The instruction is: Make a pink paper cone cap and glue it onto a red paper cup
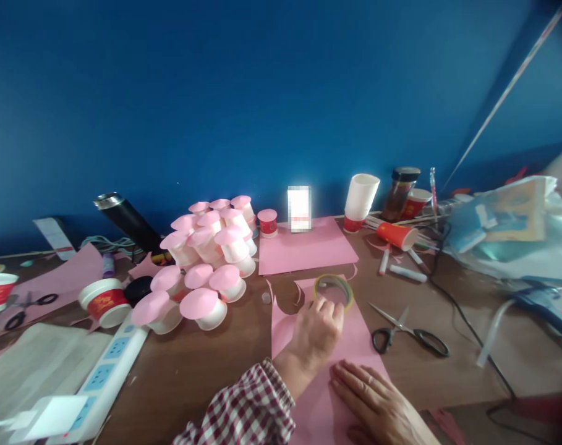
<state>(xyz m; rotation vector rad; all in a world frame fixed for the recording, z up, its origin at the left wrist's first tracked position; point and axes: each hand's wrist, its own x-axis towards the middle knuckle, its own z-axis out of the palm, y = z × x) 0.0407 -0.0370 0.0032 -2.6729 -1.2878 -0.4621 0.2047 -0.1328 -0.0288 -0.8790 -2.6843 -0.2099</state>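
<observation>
My left hand (318, 327), in a checked sleeve, is closed at the near rim of a roll of tape (348, 289); its fingertips are hidden behind the knuckles. The yellowish roll lies over the far part of a long pink paper sheet (303, 395) with a curved cut at its far left corner. Fingers stretched out, my right hand (373, 395) lies flat on the same sheet, nearer to me. To the right of the sheet, black-handled scissors (404, 334) rest with their blades apart. Another pink sheet (303, 250) lies further back.
Several white paper cups topped with pink discs (206, 247) stand at left, near a power strip (109, 371). A cup stack (361, 198), a tipped red cup (397, 236), markers (408, 274) and a black cable (466, 321) lie at right. A lit phone (300, 210) leans at the blue wall.
</observation>
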